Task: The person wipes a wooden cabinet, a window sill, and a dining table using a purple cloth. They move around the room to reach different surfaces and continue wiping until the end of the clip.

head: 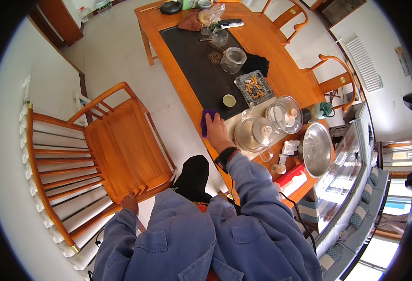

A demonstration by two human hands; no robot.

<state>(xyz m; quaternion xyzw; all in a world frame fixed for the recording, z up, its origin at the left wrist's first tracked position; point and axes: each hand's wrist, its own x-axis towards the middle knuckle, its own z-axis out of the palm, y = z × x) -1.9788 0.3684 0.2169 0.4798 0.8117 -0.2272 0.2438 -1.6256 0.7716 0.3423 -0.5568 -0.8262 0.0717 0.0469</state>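
Note:
My right hand (217,132) presses a bunched purple cloth (204,123) against the near edge of the wooden tea table (186,95). Just beyond the cloth lies the dark tea tray (195,66), with a small cup (229,100) of pale liquid on it. Right beside that hand is a lidded glass kettle (249,135), and a second glass pot (283,114) stands behind it. My left hand (130,203) grips the armrest of a wooden chair (128,147) at my left.
A glass ashtray (254,88) full of cigarette butts sits by the tray, near a glass jar (233,60) and a black cloth (257,64). Toward the right are a steel basin (316,150), a red tissue pack (291,179) and a green-lidded bottle (322,110). A black cable (302,217) hangs at the table's side.

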